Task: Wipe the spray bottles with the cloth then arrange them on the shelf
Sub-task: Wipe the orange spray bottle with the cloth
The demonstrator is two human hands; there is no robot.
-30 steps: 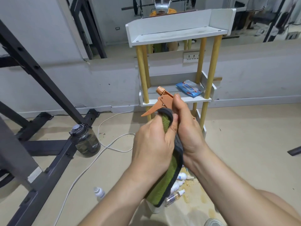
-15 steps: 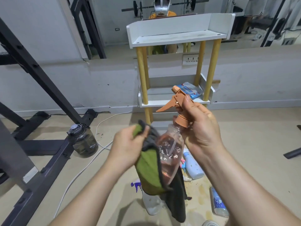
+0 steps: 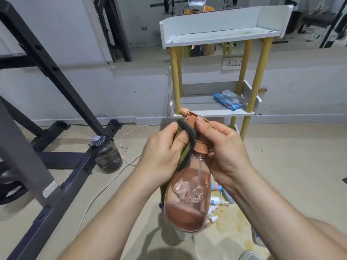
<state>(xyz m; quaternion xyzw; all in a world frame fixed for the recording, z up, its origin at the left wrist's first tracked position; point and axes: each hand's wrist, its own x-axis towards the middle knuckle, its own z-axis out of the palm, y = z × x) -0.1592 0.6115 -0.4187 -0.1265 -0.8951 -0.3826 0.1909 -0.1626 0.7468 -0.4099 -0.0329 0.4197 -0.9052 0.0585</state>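
Both hands are up in the middle of the view with the spray bottle (image 3: 189,194) held between them. The right hand (image 3: 223,145) is wrapped around the orange trigger head and neck, thumb lying along the top, so the bottle hangs tilted with its clear body toward the camera and pinkish liquid pooled in the lower part. The left hand (image 3: 165,152) is closed on the cloth (image 3: 185,147), green with a dark edge, pressing it against the left side of the neck just under the trigger. The rest of the cloth trails down behind the bottle, mostly hidden.

Farther back against the wall is the shelf (image 3: 216,107), white trays on yellow posts. The top tray is bare, and the middle one has a blue packet (image 3: 228,99) lying on its right side.

On the floor (image 3: 291,166) under the hands there's a scatter of small bottles (image 3: 216,200), partly blocked by the big one, so I can't count them. Over on the left a dark water jug (image 3: 106,153) sits next to the black gym frame (image 3: 56,72), with a white cable (image 3: 105,186) running past it.
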